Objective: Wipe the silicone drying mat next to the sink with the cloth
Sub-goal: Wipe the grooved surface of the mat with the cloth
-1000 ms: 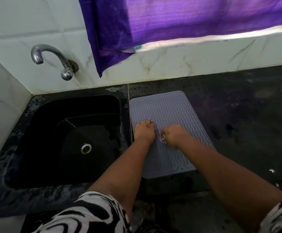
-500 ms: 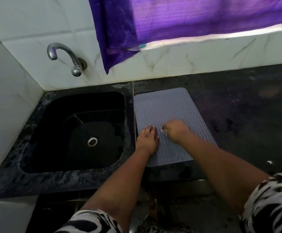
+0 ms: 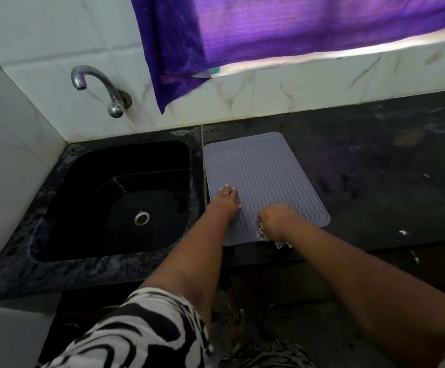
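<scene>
Across the dark stone counter (image 3: 375, 181), items by size. Purple curtain (image 3: 269, 27): hangs over the white tiled wall. Black sink (image 3: 57, 208): holds only its steel drain (image 3: 141, 218); chrome tap (image 3: 96, 86) above. Silicone drying mat (image 3: 261, 171): grey, wavy-ribbed, flat on the counter just beside the sink. Left hand (image 3: 225, 203): fingers straight, pressing the mat's near-left part. Right hand (image 3: 275, 221): fingers curled round a bunched patterned cloth (image 3: 262, 232), at the mat's near edge.
</scene>
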Demonstrator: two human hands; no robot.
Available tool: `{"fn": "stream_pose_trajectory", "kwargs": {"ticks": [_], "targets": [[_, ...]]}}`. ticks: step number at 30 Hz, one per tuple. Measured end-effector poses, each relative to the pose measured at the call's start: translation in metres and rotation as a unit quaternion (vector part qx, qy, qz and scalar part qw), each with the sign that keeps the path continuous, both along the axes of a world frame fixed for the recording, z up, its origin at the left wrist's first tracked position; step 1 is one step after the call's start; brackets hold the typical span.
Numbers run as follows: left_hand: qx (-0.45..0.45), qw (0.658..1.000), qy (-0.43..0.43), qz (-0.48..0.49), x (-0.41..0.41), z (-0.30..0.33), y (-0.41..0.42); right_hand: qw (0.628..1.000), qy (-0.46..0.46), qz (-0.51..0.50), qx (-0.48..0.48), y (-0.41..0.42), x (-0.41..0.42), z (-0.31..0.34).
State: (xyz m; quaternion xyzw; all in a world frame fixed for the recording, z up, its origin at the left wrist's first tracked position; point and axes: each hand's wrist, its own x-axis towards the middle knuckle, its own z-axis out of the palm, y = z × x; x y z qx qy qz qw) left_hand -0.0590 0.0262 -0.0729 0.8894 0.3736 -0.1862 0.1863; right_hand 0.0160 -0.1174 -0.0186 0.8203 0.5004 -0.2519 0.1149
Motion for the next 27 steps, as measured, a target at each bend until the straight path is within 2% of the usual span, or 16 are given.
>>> {"fn": "stream_pose_trajectory", "kwargs": {"ticks": [2,4,7,13,19,22,25,27], "targets": [[-0.003,1.000,0.022,-0.007,-0.001,0.006,-0.005,0.999,0.036,-0.014,0.009,-0.001,0.002,0.011],[-0.001,0.999,-0.040,0.012,-0.004,0.007,-0.019,0.994,0.065,-0.043,0.074,0.003,0.010,0.021],[0.013,0.990,-0.134,0.039,-0.010,-0.005,-0.046,0.993,0.023,-0.027,0.112,0.002,0.015,0.017],[-0.002,0.998,-0.059,0.006,-0.013,-0.006,-0.043,0.995,-0.067,0.049,0.046,-0.015,-0.007,-0.004],[0.006,0.999,-0.034,-0.008,-0.012,0.003,-0.046,0.997,-0.010,0.055,-0.046,-0.023,0.002,0.011],[0.008,0.998,-0.055,0.017,-0.007,0.017,-0.039,0.999,0.038,0.014,0.019,-0.015,0.025,0.031],[0.025,0.996,-0.076,0.032,0.006,0.031,-0.021,0.988,0.076,-0.079,0.114,0.008,0.063,0.054],[0.027,0.995,-0.092,0.037,0.017,0.038,-0.006,0.978,0.088,-0.125,0.142,0.025,0.084,0.065]]}}
